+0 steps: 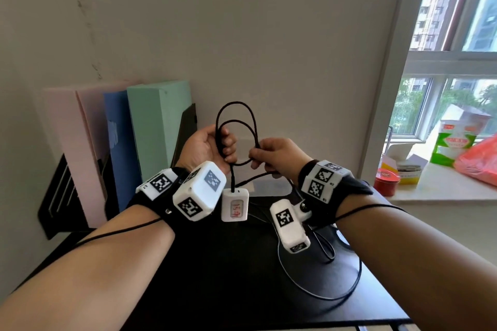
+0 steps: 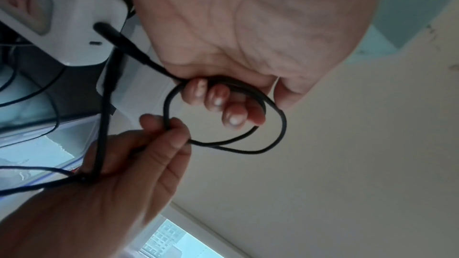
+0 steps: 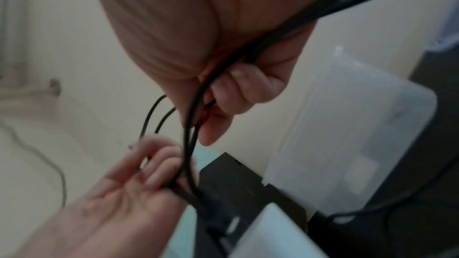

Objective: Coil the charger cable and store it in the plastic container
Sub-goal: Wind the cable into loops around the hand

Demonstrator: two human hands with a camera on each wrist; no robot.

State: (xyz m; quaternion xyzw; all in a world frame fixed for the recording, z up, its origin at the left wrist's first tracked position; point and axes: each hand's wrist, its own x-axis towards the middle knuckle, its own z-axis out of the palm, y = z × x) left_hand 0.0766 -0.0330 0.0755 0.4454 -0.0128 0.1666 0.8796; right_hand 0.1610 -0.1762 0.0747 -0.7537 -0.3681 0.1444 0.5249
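Cable [image 1: 236, 115] loops upright — charger [image 1: 234, 204] dangling

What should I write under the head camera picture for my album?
Left hand holds black cable loops while right hand pinches the next turn; the white charger dangles below.

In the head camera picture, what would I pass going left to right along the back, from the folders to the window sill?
Pink folder → blue folder → green folder → left hand gripping the cable loops → right hand → red tin → green-and-white carton → red plastic bag.
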